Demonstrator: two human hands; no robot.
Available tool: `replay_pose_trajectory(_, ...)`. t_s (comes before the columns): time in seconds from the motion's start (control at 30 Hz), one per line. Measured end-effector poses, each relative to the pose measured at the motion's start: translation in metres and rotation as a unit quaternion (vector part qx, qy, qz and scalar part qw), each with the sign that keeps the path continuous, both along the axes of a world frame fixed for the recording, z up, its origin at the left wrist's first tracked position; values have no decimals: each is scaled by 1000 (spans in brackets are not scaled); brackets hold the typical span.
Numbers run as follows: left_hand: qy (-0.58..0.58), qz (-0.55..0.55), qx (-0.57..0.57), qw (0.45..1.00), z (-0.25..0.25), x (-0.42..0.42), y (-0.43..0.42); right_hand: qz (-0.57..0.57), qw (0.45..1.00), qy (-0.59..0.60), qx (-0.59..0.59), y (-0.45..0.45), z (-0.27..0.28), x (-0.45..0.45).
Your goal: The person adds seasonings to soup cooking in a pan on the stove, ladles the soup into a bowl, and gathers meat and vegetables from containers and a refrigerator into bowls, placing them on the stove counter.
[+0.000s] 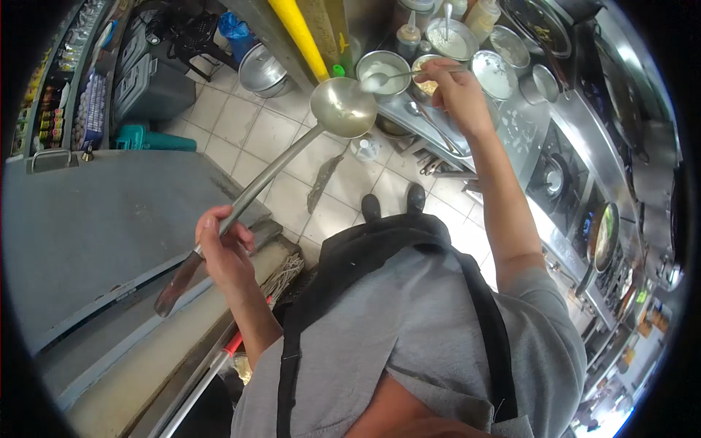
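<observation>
My left hand [226, 248] is wrapped round the long handle of a large metal ladle [343, 109], near its wooden grip. The ladle's bowl faces up and holds a little shiny liquid or residue; I cannot make out which. In my right hand [451, 86] is a spoon [398, 75], pinched by its handle. White powder or grains sit on the spoon's tip, between the ladle's rim and a metal bowl [363, 67] with white contents. Just under my right fingers stands a container of yellowish bits [425, 89].
More bowls of white contents [494, 75] and squeeze bottles [409, 35] crowd the steel counter. A gas stove [556, 175] and a pan [603, 233] stand right. A lidded pot [263, 71] sits on the tiled floor. Left is a grey worktop [117, 219].
</observation>
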State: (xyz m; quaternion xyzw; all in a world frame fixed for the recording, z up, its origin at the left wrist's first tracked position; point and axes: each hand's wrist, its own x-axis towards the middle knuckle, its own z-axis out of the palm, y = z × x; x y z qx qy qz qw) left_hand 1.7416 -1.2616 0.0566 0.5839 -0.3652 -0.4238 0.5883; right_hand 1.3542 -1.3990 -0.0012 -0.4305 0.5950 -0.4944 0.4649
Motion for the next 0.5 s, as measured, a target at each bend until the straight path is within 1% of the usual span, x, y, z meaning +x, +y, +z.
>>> replay_pose_trajectory(0.03, 1, -6, 2, 1000, -1, -3, -2, -6, 1000, 1, 2, 2, 2, -6)
replay_pose_trajectory(0.1, 4, 2, -8, 1000, -1, -8, -7, -79, 980, 171, -59, 1, 5, -23)
replay_pose_trajectory(0.13, 6, -3, -9, 1000, -3, -7, -8, -114, 963, 229, -86, -4, -8, -39)
replay_pose_trajectory(0.17, 11, -6, -10, 1000, -4, -6, -9, -118, 962, 231, -86, -4, -17, -51)
replay_pose_trajectory(0.23, 16, -10, -11, 1000, -3, -7, -10, -134, 936, 326, 15, -4, -27, -68)
replay_pose_trajectory(0.27, 13, -14, -13, 1000, -2, -8, -10, -134, 928, 346, 48, -3, -34, -72)
replay_pose_trajectory(0.4, -7, -23, -16, 1000, 2, -13, -10, -143, 918, 364, 59, -4, -61, -77)
replay_pose_trajectory(0.47, -12, -24, -14, 1000, 4, -13, -11, -170, 902, 395, 43, -6, -73, -74)
replay_pose_trajectory(0.5, -14, -23, -12, 1000, 5, -12, -11, -171, 903, 393, 44, -7, -74, -74)
